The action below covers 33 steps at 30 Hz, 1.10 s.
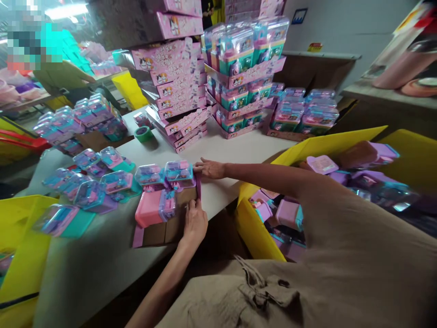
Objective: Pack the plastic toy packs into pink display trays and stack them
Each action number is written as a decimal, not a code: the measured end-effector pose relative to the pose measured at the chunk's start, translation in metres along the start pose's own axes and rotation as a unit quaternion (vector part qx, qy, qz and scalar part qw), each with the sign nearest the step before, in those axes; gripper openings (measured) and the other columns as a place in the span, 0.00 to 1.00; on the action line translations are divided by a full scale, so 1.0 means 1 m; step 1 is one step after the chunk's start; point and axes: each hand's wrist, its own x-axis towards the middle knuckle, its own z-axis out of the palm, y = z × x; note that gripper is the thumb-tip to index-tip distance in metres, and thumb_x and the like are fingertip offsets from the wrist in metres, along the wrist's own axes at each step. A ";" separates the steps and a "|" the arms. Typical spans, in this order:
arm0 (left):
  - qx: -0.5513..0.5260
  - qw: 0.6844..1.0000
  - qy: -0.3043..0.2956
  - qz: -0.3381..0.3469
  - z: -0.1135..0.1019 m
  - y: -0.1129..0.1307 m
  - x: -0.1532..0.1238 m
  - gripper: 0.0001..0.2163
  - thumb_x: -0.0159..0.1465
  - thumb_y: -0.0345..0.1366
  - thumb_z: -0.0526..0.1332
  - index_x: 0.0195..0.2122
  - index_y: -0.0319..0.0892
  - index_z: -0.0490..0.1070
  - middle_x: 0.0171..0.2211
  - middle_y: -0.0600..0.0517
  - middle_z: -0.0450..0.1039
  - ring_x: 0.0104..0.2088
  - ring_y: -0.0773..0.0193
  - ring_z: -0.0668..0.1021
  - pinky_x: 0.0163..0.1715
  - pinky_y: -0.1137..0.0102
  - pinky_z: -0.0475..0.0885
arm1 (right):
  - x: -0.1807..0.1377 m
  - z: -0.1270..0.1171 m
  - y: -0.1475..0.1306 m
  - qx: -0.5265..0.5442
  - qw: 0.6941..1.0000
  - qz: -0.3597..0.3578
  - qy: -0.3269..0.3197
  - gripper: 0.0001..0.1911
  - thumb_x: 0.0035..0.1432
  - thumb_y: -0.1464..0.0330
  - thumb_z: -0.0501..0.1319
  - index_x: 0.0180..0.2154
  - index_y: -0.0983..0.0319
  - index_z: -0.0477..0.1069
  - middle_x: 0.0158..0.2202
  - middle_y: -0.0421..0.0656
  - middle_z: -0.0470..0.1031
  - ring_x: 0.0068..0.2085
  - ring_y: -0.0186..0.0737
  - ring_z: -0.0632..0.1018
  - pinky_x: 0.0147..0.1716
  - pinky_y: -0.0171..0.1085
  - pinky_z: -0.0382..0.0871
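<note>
While facing the bench [85, 273], have the left hand [195, 222] set with bent fingers against the right wall of a shallow tray [138, 238], and the right hand [210, 168] stretched out to the far end of that wall. Can see a gap between the hands, but cannot tell whether gripping the wall or only touching it. Find the tray near the bench's edge, with brown floor showing at its near right. Can make out in it a pink box [148, 209] lying on its side, with its clear lid turned right, and two more boxes [179, 172] side by side behind.

To the right, look down on a yellow bin [254, 234] holding pink and purple boxes [288, 213]. On the bench left of the tray, see loose boxes [94, 196] with clear lids. Past these, notice a green tape roll [143, 134], then a tall stack of printed trays [170, 86] and, to its right, filled trays [239, 81] in three tiers. Farther off at left, glimpse a person [63, 75] in an olive top, partly blurred.
</note>
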 end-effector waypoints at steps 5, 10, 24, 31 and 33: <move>-0.011 0.998 0.036 0.056 0.003 -0.027 -0.022 0.20 0.67 0.22 0.51 0.56 0.35 0.75 0.47 0.40 0.74 0.50 0.48 0.78 0.56 0.56 0.75 | -0.001 -0.013 -0.011 0.149 0.967 0.202 0.045 0.08 0.62 0.77 0.62 0.39 0.66 0.80 0.47 0.52 0.82 0.47 0.42 0.79 0.51 0.38 0.71; -0.032 0.994 0.049 0.097 0.001 -0.040 -0.037 0.21 0.68 0.23 0.51 0.58 0.35 0.74 0.46 0.40 0.73 0.49 0.48 0.77 0.54 0.55 0.76 | -0.001 -0.015 -0.019 0.213 0.921 0.326 0.017 0.05 0.63 0.73 0.67 0.33 0.67 0.79 0.27 0.42 0.81 0.29 0.33 0.78 0.34 0.29 0.69; -0.099 0.990 0.069 0.078 0.011 -0.042 -0.032 0.21 0.66 0.22 0.52 0.59 0.34 0.72 0.48 0.39 0.71 0.49 0.48 0.77 0.53 0.52 0.77 | 0.001 -0.018 -0.028 0.432 0.811 0.395 0.004 0.09 0.58 0.76 0.73 0.34 0.65 0.73 0.20 0.35 0.75 0.21 0.33 0.78 0.21 0.29 0.76; -0.127 0.984 0.078 0.099 0.018 -0.041 -0.007 0.26 0.74 0.30 0.51 0.73 0.39 0.60 0.56 0.37 0.70 0.53 0.49 0.77 0.52 0.55 0.77 | -0.028 -0.002 -0.019 0.587 0.736 0.336 0.016 0.17 0.46 0.76 0.79 0.32 0.65 0.71 0.24 0.38 0.79 0.26 0.36 0.81 0.22 0.30 0.79; -0.128 0.982 0.080 0.114 0.018 -0.042 -0.008 0.25 0.74 0.30 0.50 0.72 0.39 0.61 0.53 0.38 0.70 0.51 0.50 0.77 0.51 0.56 0.77 | -0.034 0.001 -0.018 0.589 0.737 0.330 0.016 0.17 0.46 0.75 0.79 0.32 0.65 0.73 0.25 0.38 0.79 0.25 0.34 0.80 0.22 0.30 0.78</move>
